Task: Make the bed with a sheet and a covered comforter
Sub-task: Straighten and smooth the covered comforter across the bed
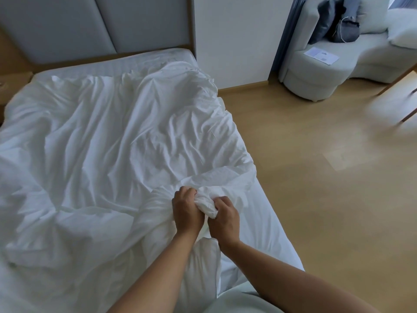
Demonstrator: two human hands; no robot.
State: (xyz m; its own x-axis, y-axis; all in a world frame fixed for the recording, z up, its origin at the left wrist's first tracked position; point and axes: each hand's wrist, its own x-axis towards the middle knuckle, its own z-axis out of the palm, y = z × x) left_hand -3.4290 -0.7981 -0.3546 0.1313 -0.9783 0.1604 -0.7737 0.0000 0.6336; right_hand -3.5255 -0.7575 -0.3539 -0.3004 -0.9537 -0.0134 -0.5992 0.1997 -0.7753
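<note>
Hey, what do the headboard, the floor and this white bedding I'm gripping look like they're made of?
The headboard: padded grey panels, matte fabric or faux leather, seamed. The floor: light wood or laminate, wood tone, faint sheen. The bedding: thin white woven cloth, probably cotton; it creases finely and bunches in the left hand and right hand.

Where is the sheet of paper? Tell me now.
In the head view, upper right: the paper lies flat on the pale sofa seat, just in front of the dark cushion.

A bedroom: bed [112, 136] with padded headboard [97, 23], wood floor [316, 177], pale armchair [316, 71] by a curtain [286, 26].
</note>
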